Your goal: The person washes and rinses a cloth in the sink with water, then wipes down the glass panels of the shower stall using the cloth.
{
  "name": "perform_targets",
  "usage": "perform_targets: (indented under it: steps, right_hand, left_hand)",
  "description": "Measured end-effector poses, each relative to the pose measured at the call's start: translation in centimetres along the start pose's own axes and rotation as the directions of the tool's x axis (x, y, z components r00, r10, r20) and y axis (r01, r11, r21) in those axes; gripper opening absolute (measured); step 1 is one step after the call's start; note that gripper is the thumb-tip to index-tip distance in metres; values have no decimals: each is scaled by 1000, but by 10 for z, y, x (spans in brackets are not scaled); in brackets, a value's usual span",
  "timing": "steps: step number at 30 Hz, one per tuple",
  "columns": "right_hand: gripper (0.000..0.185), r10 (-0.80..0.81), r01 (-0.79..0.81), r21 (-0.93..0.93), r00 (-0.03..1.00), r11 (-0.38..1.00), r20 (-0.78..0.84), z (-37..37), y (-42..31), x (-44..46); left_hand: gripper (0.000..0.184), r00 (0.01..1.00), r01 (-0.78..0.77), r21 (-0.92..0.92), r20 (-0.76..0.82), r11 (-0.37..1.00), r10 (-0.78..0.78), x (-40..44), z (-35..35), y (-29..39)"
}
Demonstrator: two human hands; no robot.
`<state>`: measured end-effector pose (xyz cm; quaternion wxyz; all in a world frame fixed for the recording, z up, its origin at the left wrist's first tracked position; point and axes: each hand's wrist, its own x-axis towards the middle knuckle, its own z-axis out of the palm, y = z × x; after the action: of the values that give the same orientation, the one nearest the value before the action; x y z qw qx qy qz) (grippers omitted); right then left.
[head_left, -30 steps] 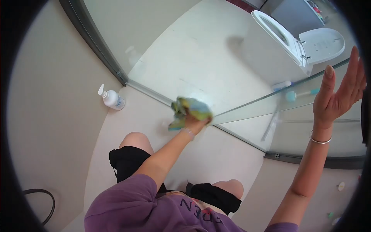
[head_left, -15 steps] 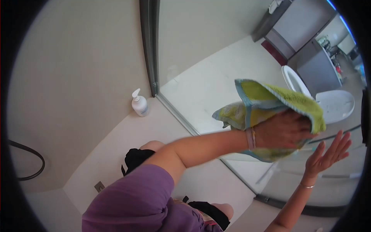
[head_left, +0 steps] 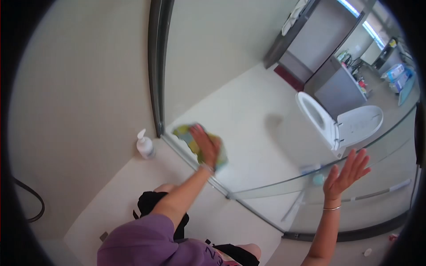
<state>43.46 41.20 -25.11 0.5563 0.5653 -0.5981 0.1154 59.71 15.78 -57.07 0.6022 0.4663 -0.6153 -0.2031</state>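
My left hand [head_left: 207, 146] presses a yellow-green and light-blue towel [head_left: 182, 132] against the glass panel [head_left: 222, 84], low down beside the dark upright frame. Its fingers lie over the cloth, slightly smeared by motion. To the right, my right hand [head_left: 347, 176] is raised with its fingers spread and nothing in it. It is near the top edge of the curved glass door [head_left: 262, 193]; whether the palm touches the glass I cannot tell. A white pump bottle [head_left: 145, 145] stands on the floor by the wall, left of the towel.
The dark frame post [head_left: 157, 66] rises at the left of the glass, and a metal floor track [head_left: 257, 216] runs below it. Beyond the glass are a toilet [head_left: 317, 116] with its lid up and a grey cabinet [head_left: 339, 84]. A dark hose [head_left: 33, 195] hangs at the far left.
My left hand has moved left and down with the towel, which was hanging loosely spread and is now bunched low on the glass. My right hand stays raised; the view has shifted a little.
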Motion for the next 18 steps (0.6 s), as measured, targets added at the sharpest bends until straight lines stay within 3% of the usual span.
perform_targets:
  steps: [1, 3, 4, 5, 7, 9, 11, 12, 15, 17, 18]
  right_hand:
    - [52, -8, 8, 4, 1000, 1000, 0, 0, 0, -1]
    - [51, -6, 6, -1, 1000, 1000, 6, 0, 1, -3]
    - [51, -4, 4, -2, 1000, 1000, 11, 0, 1, -3]
    - [48, 6, -6, 3, 1000, 1000, 4, 0, 0, -2]
    - [47, 12, -12, -5, 1000, 1000, 17, 0, 4, -5]
    - [46, 23, -22, -8, 1000, 1000, 12, 2, 4, -6]
    - [45, 18, -18, -11, 1000, 1000, -5, 1, 3, -6]
    - [45, 14, -14, -13, 1000, 1000, -13, 2, 2, -5]
    - [45, 36, -36, -23, 999, 999, -3, 1, 0, -4]
    - [45, 39, -39, -22, 999, 999, -3, 0, -2, -3]
    - [45, 40, -40, -23, 999, 999, -2, -1, -1, -2]
  left_hand:
    - [90, 976, -213, 30, -44, 977, 214, -14, 1, 34]
    - [84, 924, -340, -207, 108, 918, 366, -34, -17, 132]
    - [82, 811, -359, -275, 381, 892, 444, -45, -23, 163]
    - [73, 666, -527, -321, 419, 787, 617, -25, -36, 205]
    - [60, 478, -545, -599, 354, 587, 804, 10, -31, 256]
    - [57, 328, -771, -532, 136, 349, 935, 73, -41, 292]
    - [60, 280, -859, -436, 36, 267, 959, 143, -71, 314]
    - [53, 338, -819, -469, 71, 331, 938, 177, -80, 321]
    - [55, 427, -878, -266, -61, 398, 902, 274, -104, 321]
    - [61, 560, -828, -204, -282, 522, 779, 327, -100, 280]
    - [64, 683, -726, -148, -261, 671, 682, 349, -108, 253]
